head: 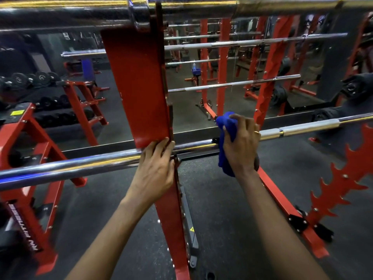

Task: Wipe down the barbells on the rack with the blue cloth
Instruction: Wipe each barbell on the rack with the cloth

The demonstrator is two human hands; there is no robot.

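Right hand, fingers curled tight round the blue cloth, which is bunched and wrapped over the lower barbell; cloth shows above the knuckles at 12 o'clock and hangs below the palm at 7 o'clock. The bar's long axis runs from 8 o'clock to 2 o'clock across the view and passes under this grip, so the length to be covered lies either way along that line. Left hand, at 9 o'clock of the right and near it, lies with fingers nearly straight over the same bar, tips touching the lower edge of the red rack upright; it holds nothing. The coming stroke is judged a slide along the axis, made by the cloth-bearing right hand. A second barbell crosses the top edge at 12 o'clock, apart from both hands
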